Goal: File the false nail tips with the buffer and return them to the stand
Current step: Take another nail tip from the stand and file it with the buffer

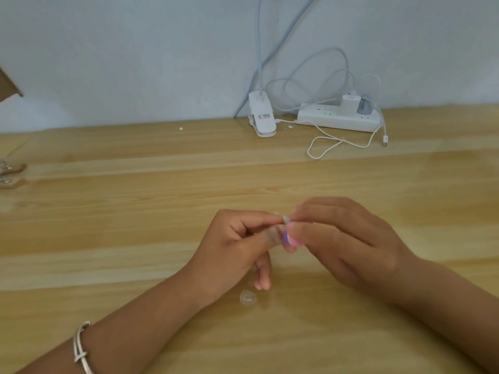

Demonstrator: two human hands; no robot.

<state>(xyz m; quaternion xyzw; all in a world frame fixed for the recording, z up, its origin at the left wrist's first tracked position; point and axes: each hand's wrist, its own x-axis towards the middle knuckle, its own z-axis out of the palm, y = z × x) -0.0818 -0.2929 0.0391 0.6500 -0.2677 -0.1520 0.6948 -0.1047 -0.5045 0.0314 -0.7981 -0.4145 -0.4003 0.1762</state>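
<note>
Pale wood table [108,211] against a plain light wall [135,63]; both hands meet a little right of centre, near side. Left hand [232,244]: thumb and forefinger pressed together, pinching a clear false nail tip [285,220] at their ends, other fingers curled down toward the table. Right hand [345,238]: fingers curled round a small pink-and-purple buffer [290,240], most of it hidden behind them. Key relation: buffer lies immediately right of the pinched tip and appears to touch it; buffer's visible edge runs roughly near-to-far, across the tip's free end; frame is blurred here, so exact contact cannot be told. Judgement: filing step in hand; the stroke depends on the left pinch holding the tip steady while the buffer slides along that edge. Outward: a second clear tip [248,297] lies loose on the table just near of the left hand, apart from it; left hand is the closer one for picking it up. Silver bangle [81,346] on left forearm. Far side: white clip lamp [263,117], power strip [337,118], loose white cable [324,147]. Far left edge: brown pieces with metal parts [12,174], cut off by the frame; possibly the stand, cannot confirm; if so, well apart to the left.
</note>
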